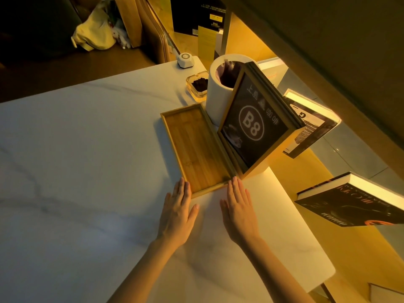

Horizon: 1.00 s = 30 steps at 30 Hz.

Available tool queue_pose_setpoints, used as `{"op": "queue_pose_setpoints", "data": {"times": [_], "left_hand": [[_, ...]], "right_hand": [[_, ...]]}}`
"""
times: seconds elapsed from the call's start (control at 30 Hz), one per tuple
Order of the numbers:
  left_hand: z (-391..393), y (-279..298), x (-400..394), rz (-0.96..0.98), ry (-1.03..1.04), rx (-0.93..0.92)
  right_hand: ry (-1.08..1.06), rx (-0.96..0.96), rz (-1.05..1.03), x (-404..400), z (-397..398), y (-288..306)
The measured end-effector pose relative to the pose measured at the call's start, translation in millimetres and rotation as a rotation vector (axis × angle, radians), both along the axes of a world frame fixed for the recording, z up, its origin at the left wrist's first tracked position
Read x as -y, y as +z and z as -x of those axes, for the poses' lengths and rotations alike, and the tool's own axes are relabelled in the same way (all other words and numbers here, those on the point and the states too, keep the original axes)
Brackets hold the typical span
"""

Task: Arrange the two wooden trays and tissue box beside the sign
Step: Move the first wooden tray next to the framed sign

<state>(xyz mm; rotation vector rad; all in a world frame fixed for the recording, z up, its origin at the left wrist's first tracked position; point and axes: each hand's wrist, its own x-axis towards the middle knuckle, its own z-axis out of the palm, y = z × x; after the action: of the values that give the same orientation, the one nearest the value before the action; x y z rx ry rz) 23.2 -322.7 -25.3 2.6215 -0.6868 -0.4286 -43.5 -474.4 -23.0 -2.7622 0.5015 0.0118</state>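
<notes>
Wooden tray (197, 147) lies flat on the pale marble worktop (76, 171), a long shallow rectangle whose long axis runs from its near short end by the hands away and slightly leftward toward the far edge. Only one tray is plainly visible; whether a second sits under it I cannot tell.

Both hands are flat, palms down, fingers extended and close together, clamped on nothing. The left hand (177, 213) rests on the worktop with its fingertips touching the tray's near left corner. The right hand (239, 208) lies beside it, its fingertips at the tray's near right corner, just by the foot of the sign.

Along the tray's right long side stands the sign (253, 127), a wood-framed dark board marked "B8", tilted backward and touching or nearly touching the tray rim. Behind the sign and just past the tray's far right corner rises a white cylinder (218, 92) with dark contents in its open top; whether this is the tissue holder I cannot tell. Farther back sit a glass ashtray (196, 86) with dark grounds and a small white call button (185, 59) near the worktop's far corner.

To the right, beyond the worktop's edge, two books (358, 206) stand out from a lit wooden shelf.
</notes>
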Motion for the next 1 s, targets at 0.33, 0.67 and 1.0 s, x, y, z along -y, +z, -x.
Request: {"op": "queue_pose_setpoints", "data": {"times": [0.33,0.67,1.0], "left_hand": [[2.1,-1.5,4.6,-0.003,-0.022,-0.003],[0.4,-2.1,3.0,0.001,-0.043,-0.012],[-5.3,13.7,2.1,-0.064,-0.091,-0.057]], "right_hand": [[0.016,-0.009,0.011,9.6,1.1,0.4],[-0.003,-0.059,0.047,9.1,-1.2,4.7],[0.055,-0.119,0.011,10.6,-4.8,15.5]]}}
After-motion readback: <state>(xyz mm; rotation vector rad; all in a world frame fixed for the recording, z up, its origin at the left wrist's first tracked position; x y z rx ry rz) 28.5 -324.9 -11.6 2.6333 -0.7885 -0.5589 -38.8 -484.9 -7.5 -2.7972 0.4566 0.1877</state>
